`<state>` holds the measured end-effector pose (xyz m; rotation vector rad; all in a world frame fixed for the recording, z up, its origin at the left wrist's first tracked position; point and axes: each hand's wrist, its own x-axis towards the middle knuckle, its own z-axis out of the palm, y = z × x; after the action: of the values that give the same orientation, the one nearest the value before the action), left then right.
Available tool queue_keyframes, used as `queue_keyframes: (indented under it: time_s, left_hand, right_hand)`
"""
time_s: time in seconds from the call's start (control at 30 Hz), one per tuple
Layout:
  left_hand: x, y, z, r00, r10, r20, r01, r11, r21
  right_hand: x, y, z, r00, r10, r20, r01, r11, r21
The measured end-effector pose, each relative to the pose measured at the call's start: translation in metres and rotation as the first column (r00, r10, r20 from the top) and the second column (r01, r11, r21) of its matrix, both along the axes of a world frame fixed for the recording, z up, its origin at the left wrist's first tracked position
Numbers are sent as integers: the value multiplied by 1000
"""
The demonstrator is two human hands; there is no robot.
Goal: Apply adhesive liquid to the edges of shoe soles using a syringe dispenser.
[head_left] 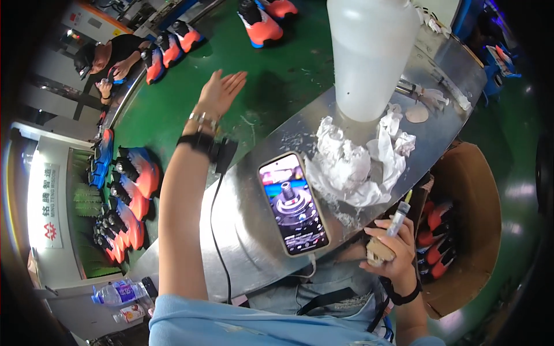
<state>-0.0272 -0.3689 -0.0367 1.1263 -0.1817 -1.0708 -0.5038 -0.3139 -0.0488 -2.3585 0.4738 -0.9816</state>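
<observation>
One left hand extends flat (thumb apart); the right hand grips a clear plastic syringe and tan pad.

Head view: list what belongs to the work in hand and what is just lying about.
In the work:
syringe and tan pad, held in the right hand
orange shoes on the green surface, probably

Just lying about, apparently:
lit phone
crumpled white paper
plastic bottles, lower left

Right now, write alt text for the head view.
The right hand holds a syringe and a tan pad; the open left hand hovers over a green surface bearing orange shoes. Between them, a lit phone lies on a metal table beside crumpled white paper.
</observation>
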Motion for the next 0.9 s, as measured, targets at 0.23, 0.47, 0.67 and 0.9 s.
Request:
queue_keyframes:
  time_s: [0.23, 0.47, 0.67, 0.9]
  left_hand:
    - [20, -167, -53, 995, 89, 52, -88, 995, -38]
    - [41, -119, -45, 953, 172, 250, -191, 980, 56]
    - [-46, 113, 16, 990, 70, 122, -74, 997, 29]
    - [-255, 408, 60, 909, 416, 2, -400, 871, 286]
  right_hand:
    - [0, -17, -6, 969, 45, 242, -145, 898, 415]
    - [15, -10, 11, 851, -281, 444, -114, 726, 678]
    - [5, -13, 24, 876, -35, 482, -271, 789, 551]
    - [27, 11, 19, 868, -17, 497, -279, 811, 514]
